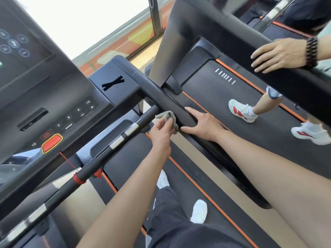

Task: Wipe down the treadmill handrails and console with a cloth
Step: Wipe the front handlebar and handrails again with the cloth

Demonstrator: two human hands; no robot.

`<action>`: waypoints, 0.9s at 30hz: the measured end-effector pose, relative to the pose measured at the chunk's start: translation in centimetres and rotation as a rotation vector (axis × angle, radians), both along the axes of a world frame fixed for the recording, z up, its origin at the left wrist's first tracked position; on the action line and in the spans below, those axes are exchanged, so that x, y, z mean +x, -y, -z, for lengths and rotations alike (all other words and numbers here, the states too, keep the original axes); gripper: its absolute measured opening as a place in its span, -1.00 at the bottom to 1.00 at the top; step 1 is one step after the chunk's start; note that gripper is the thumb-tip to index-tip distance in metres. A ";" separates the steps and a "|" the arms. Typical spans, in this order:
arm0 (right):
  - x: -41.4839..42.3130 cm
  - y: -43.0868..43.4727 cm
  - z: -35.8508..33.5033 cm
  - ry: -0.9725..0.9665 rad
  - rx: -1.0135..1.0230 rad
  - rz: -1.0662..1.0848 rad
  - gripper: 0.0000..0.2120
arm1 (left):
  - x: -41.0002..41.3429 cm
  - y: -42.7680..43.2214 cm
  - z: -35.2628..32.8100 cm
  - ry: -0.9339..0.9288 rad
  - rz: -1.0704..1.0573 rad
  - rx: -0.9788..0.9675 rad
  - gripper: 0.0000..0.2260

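A crumpled grey-green cloth (169, 116) sits where the black front crossbar (100, 159) meets the padded right handrail (166, 102). My left hand (161, 130) grips the cloth and holds it against the inner side of that handrail. Just behind the cloth, my right hand (203, 124) rests across the same handrail, its fingers fairly straight and spread. The console (53, 97), with a dark screen, round number buttons and a red stop button (52, 143), fills the left of the view.
Another person walks on the neighbouring treadmill belt (250, 108) in white and red shoes (242, 110), one hand (279, 54) flat on its handrail. My own legs and white shoes (199, 211) stand on the belt below. A red safety cord (69, 161) hangs under the console.
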State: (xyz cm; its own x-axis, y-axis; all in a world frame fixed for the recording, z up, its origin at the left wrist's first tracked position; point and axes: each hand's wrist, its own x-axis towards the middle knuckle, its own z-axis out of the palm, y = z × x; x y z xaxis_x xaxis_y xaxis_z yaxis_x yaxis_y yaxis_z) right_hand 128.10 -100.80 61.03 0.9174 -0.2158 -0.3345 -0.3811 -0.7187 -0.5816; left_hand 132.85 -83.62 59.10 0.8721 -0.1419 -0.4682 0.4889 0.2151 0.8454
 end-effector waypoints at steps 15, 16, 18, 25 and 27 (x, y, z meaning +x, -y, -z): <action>-2.6 -4.2 -1.0 0.565 -0.261 -0.059 -0.25 | 0.9 -5.9 -6.2 0.112 0.206 0.188 -0.93; -3.0 -5.9 -1.4 0.597 -0.177 -0.068 -0.29 | 1.1 -6.4 -6.5 0.113 0.220 0.194 -0.92; -3.0 -9.6 -2.4 0.563 0.130 -0.025 -0.40 | 1.5 -7.5 -7.0 0.119 0.267 0.197 -0.91; 0.0 -14.6 -3.5 0.349 0.526 0.243 -0.82 | 3.4 -11.8 -7.8 0.166 0.419 0.255 -0.93; 0.6 -14.8 -3.3 0.340 0.505 0.249 -0.66 | 4.8 -13.0 -7.1 0.235 0.436 0.359 -0.92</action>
